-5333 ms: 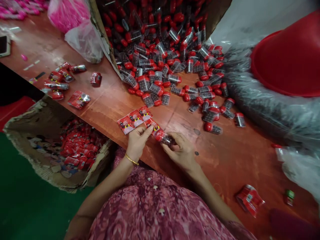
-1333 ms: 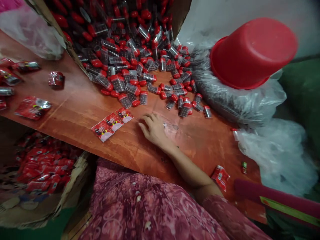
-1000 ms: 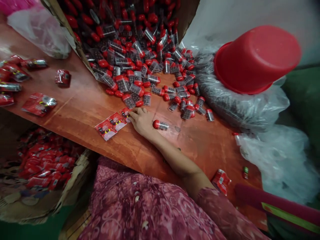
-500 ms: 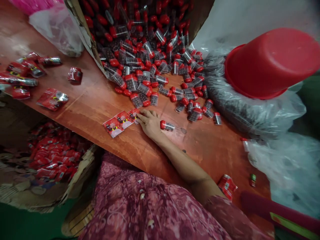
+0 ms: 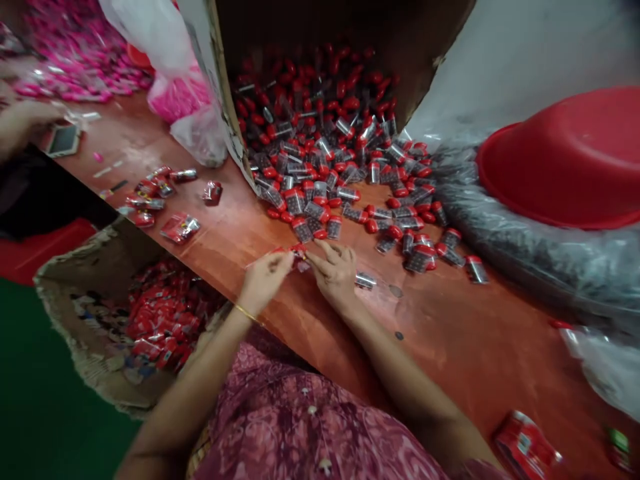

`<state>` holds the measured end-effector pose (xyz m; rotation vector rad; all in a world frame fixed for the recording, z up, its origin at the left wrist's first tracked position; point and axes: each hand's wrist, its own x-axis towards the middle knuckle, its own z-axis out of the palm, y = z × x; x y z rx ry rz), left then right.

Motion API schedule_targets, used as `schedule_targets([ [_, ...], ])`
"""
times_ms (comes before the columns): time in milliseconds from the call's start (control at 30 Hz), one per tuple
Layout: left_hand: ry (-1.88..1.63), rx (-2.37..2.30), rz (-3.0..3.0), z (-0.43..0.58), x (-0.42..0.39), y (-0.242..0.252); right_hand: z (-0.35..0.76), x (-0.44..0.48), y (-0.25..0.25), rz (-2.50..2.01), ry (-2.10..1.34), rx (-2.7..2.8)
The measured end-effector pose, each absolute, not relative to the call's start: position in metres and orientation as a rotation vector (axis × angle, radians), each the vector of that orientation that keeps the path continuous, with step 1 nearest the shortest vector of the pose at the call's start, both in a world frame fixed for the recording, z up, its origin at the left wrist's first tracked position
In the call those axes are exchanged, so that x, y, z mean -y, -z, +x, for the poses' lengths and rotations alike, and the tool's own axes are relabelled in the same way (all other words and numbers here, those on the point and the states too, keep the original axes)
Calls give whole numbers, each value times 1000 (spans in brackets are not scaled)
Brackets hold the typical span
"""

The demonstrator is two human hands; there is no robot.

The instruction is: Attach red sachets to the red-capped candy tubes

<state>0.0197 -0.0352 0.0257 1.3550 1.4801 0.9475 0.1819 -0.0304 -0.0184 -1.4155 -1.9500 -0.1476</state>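
My left hand point(image 5: 264, 281), with a gold bangle at its wrist, pinches one end of a red printed label strip point(image 5: 300, 257) just above the table. Close beside it, my right hand point(image 5: 336, 277) has its thumb and fingers closed on the strip's other side. Most of the strip is hidden by the fingers. A small clear capsule with dark contents point(image 5: 366, 280) lies just right of my right hand, its left end covered. Beyond the hands, many red-capped clear capsules point(image 5: 316, 211) spill from a tipped cardboard box point(image 5: 223, 100).
A box of red packets point(image 5: 163, 327) stands below the table edge. Red packs point(image 5: 181, 228) lie left. A red tub point(image 5: 565, 160) sits on a plastic sack point(image 5: 520, 260) at right. At far left, another person's hand point(image 5: 30, 123) is near a phone point(image 5: 64, 140).
My left hand has come into view and grips the strip, which lay flat under my right hand before. The strip is now bunched between both hands. The view has shifted left.
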Motion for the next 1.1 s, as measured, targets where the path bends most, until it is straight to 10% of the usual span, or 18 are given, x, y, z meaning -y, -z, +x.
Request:
schedule_targets([
  [167,-1195,-1429,1198,51,32,-11,184,47,3,-1318,108,1880],
  [433,-1316,-1430,1156,61,44,-19,177,57,2,-1184,-1035,1270],
  [1100,-1090,-1232,422,68,63,-20,230,87,6,-1562,-429,1785],
])
